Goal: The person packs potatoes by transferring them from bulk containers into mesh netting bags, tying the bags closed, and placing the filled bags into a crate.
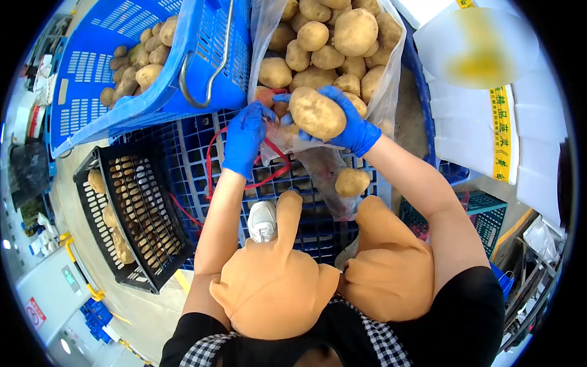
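Note:
My right hand [353, 125], in a blue glove, is wrapped round a large potato [318, 114] and holds it over the near edge of a clear plastic bag [391, 79]. Inside that bag lie many potatoes [313, 37]. My left hand [244, 136], gloved as well, is closed at the bag's near left edge, with its fingers pinching the plastic. A red strap [210, 159] loops down beside and below it. One loose potato [352, 182] rests on the bag's plastic closer to my knees.
A blue crate [177, 73] with a metal handle [211, 79] holds potatoes at the upper left. Below it stands a black crate [131, 214] with more potatoes. Blue pallets [202, 137] lie beneath. White boxes [471, 122] are stacked right, near a green crate [489, 211].

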Available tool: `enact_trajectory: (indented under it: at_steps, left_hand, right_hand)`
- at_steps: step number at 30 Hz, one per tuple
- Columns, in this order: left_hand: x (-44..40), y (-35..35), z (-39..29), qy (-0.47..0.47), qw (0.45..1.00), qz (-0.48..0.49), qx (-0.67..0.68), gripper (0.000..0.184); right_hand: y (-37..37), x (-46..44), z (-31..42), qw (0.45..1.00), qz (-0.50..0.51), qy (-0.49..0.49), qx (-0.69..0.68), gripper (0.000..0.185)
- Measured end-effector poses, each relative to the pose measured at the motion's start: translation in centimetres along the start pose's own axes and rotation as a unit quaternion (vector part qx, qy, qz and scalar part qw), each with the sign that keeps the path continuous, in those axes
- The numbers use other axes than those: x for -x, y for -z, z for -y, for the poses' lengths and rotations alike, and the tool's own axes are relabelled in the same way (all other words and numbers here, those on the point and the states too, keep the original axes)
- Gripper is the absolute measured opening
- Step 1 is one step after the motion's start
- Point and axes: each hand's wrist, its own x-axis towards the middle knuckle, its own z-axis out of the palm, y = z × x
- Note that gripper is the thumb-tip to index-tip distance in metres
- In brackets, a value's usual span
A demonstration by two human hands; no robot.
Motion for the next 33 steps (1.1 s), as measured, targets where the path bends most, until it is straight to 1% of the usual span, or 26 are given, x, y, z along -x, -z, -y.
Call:
enact_trajectory:
  at_steps: [1, 2, 3, 4, 6, 8, 9, 10, 11, 12, 14, 15, 16, 18, 21, 22, 24, 25, 26, 27, 28, 29, 30, 31, 32, 33]
  left_hand:
    - [0.1, -0.1, -0.1, -0.012, 1.000, -0.013, 0.023, 0.023]
    - [-0.1, -0.3, -0.1, 0.010, 0.998, -0.024, 0.065, 0.023]
    - [-0.5, -0.8, 0.0, 0.033, 0.993, -0.034, 0.108, 0.024]
    - [-0.6, -1.2, 0.0, 0.057, 0.986, -0.044, 0.151, 0.024]
    - [-0.8, -1.4, -0.6, 0.078, 0.988, -0.032, 0.131, 0.027]
    - [-0.9, -1.0, -1.1, 0.100, 0.990, -0.027, 0.092, 0.027]
    - [-1.3, 0.1, -0.7, 0.109, 0.993, -0.001, 0.054, 0.029]
    - [-1.2, -0.3, -0.8, 0.105, 0.993, -0.015, 0.054, 0.029]
    - [-1.0, -1.0, -1.2, 0.100, 0.993, -0.029, 0.054, 0.029]
    - [-0.9, -1.3, -1.3, 0.096, 0.993, -0.043, 0.055, 0.030]
    - [-0.9, -0.6, 0.0, -0.086, 0.994, 0.016, -0.069, 0.029]
    - [-0.9, -0.1, 0.5, -0.114, 0.987, 0.038, -0.104, 0.029]
    - [-0.7, 0.1, 0.3, -0.144, 0.978, 0.058, -0.136, 0.029]
    - [1.1, -0.4, -3.0, -0.078, 0.982, 0.088, -0.145, 0.028]
    - [3.2, -2.6, -3.3, -0.084, 0.964, 0.171, -0.185, 0.033]
    - [4.2, -3.8, -4.0, 0.075, 0.973, 0.194, -0.100, 0.038]
    - [5.8, -4.2, -4.1, 0.106, 0.968, 0.224, 0.044, 0.036]
    - [6.3, -3.6, -4.1, 0.107, 0.965, 0.229, 0.066, 0.039]
    - [6.9, -2.4, -4.0, 0.110, 0.962, 0.234, 0.087, 0.042]
    - [7.4, -1.5, -4.0, 0.111, 0.958, 0.241, 0.106, 0.045]
    - [8.0, -1.2, -4.4, 0.096, 0.960, 0.239, 0.108, 0.048]
    - [8.8, -1.0, -5.3, 0.081, 0.962, 0.237, 0.108, 0.051]
    - [9.3, -0.7, -6.1, 0.067, 0.964, 0.234, 0.108, 0.055]
    - [9.3, -0.4, -7.0, 0.025, 0.964, 0.247, 0.099, 0.058]
    - [10.0, -0.2, -8.4, 0.026, 0.968, 0.199, 0.152, 0.058]
    - [10.3, 0.2, -9.7, -0.039, 0.964, 0.171, 0.200, 0.057]
  right_hand:
    - [-0.7, -0.2, 0.0, 0.999, 0.035, -0.005, -0.003, 0.055]
    - [-1.3, -0.5, 0.1, 0.997, 0.070, -0.011, -0.003, 0.056]
    - [-1.8, -0.9, -0.4, 0.999, 0.036, 0.010, 0.000, 0.058]
    - [-2.2, -1.1, -0.7, 0.999, 0.016, 0.024, 0.042, 0.056]
    - [-2.5, -1.4, -1.1, 0.990, -0.024, 0.055, 0.127, 0.053]
    - [-1.7, -2.1, -0.4, 0.974, -0.051, 0.034, 0.218, 0.053]
    - [-1.4, -2.5, 0.0, 0.963, -0.067, 0.028, 0.259, 0.053]
    - [-1.3, -2.7, 0.1, 0.950, -0.082, 0.022, 0.301, 0.052]
    - [-1.7, -2.7, 0.0, 0.918, -0.081, 0.025, 0.387, 0.051]
    - [-1.4, -2.9, 0.0, 0.909, -0.087, 0.015, 0.407, 0.051]
    - [-1.2, -3.5, -0.2, 0.889, -0.098, -0.006, 0.448, 0.050]
    - [-1.3, -3.4, -0.1, 0.882, -0.107, -0.016, 0.459, 0.050]
    - [-1.2, -3.8, -0.2, 0.865, -0.079, 0.000, 0.495, 0.048]
    - [-0.8, -4.7, -0.4, 0.825, -0.024, 0.032, 0.564, 0.046]
    - [-1.3, -5.4, -1.1, 0.912, -0.156, 0.057, 0.374, 0.040]
    - [-1.8, -5.8, -1.2, 0.929, -0.196, 0.062, 0.309, 0.039]
    - [-2.8, -6.3, -1.1, 0.943, -0.274, 0.067, 0.177, 0.035]
    - [-4.5, -5.8, -1.3, 0.945, -0.281, 0.128, 0.110, 0.031]
    - [-3.4, -5.5, -1.7, 0.897, -0.250, 0.236, 0.278, 0.032]
    - [-1.5, -5.2, -2.0, 0.810, -0.205, 0.338, 0.434, 0.033]
    - [-2.8, -4.8, -2.2, 0.888, -0.145, 0.294, 0.323, 0.038]
    - [-4.2, -4.4, -2.4, 0.944, -0.102, 0.239, 0.202, 0.045]
    - [-4.4, -4.5, -3.4, 0.901, -0.134, 0.266, 0.317, 0.047]
    - [-4.3, -4.6, -4.4, 0.841, -0.163, 0.291, 0.425, 0.049]
    - [-4.4, -4.4, -5.5, 0.767, -0.192, 0.312, 0.526, 0.051]
    - [-4.8, -3.9, -6.7, 0.760, -0.137, 0.282, 0.569, 0.057]
